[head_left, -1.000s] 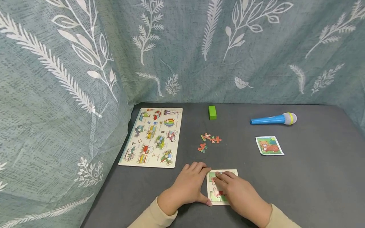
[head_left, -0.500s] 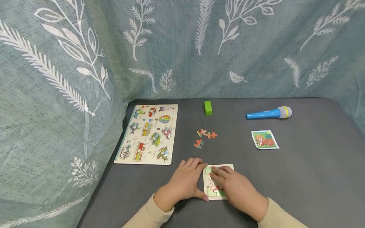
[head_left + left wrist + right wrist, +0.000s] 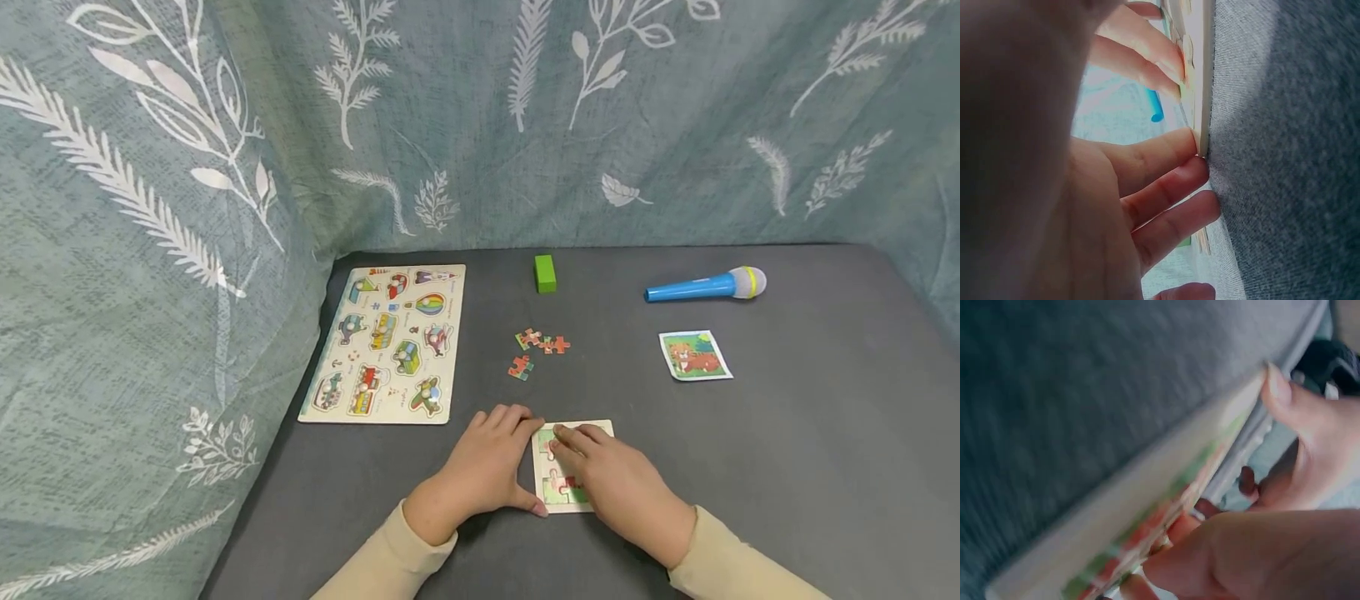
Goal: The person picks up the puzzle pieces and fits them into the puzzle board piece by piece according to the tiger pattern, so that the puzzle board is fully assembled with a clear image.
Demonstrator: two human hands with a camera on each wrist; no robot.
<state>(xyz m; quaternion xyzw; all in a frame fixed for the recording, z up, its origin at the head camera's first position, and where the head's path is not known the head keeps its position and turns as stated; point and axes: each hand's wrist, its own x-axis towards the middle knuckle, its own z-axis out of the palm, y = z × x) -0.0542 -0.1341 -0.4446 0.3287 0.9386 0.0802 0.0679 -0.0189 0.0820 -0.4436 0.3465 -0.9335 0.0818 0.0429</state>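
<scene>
Touching the puzzle tray (image 3: 564,508), left hand (image 3: 483,465) lies spread.

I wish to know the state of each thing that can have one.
Small board: flat, puzzle pieces inside, partly covered.
Loose pieces: not in any board.
Large board: flat, pictures up.
Green block: untouched.
Microphone: lying on its side.
Picture card: picture side up.
Left grip: touching the small board's left edge.
Right grip: touching the small board's pieces.
</scene>
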